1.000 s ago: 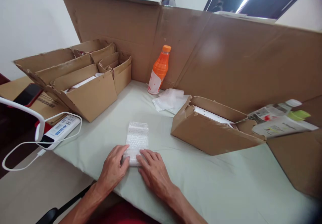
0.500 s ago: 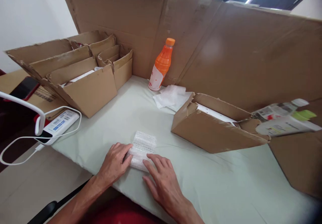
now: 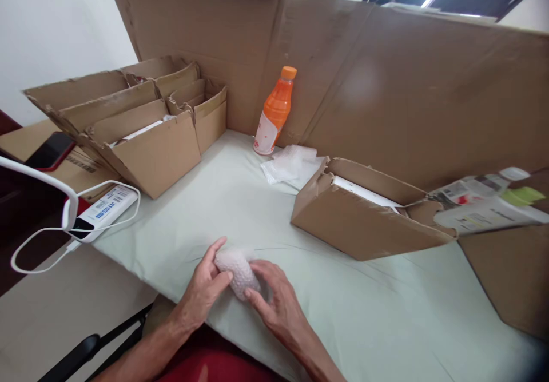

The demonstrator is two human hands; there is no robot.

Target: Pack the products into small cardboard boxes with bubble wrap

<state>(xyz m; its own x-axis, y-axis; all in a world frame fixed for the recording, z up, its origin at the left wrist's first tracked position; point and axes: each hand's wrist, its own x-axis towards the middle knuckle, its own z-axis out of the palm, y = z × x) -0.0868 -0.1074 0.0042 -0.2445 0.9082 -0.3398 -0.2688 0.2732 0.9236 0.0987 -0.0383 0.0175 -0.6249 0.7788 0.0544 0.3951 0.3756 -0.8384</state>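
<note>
A piece of bubble wrap [image 3: 238, 270] is rolled into a small bundle near the front edge of the pale green table [image 3: 364, 302]. My left hand [image 3: 203, 290] holds its left side, thumb and fingers curled around it. From the right, my right hand [image 3: 274, 299] grips the same bundle, fingertips pressed on the roll. What is inside the wrap is hidden.
An open cardboard box [image 3: 364, 216] lies to the right, more open boxes [image 3: 141, 136] stand at the left. An orange bottle [image 3: 274, 110] and loose bubble wrap [image 3: 289, 164] sit by the cardboard wall. A power bank [image 3: 103, 213] with white cable lies at the left edge.
The flat strip of bubble wrap has been rolled up toward me into a compact bundle, and both hands have closed around it.
</note>
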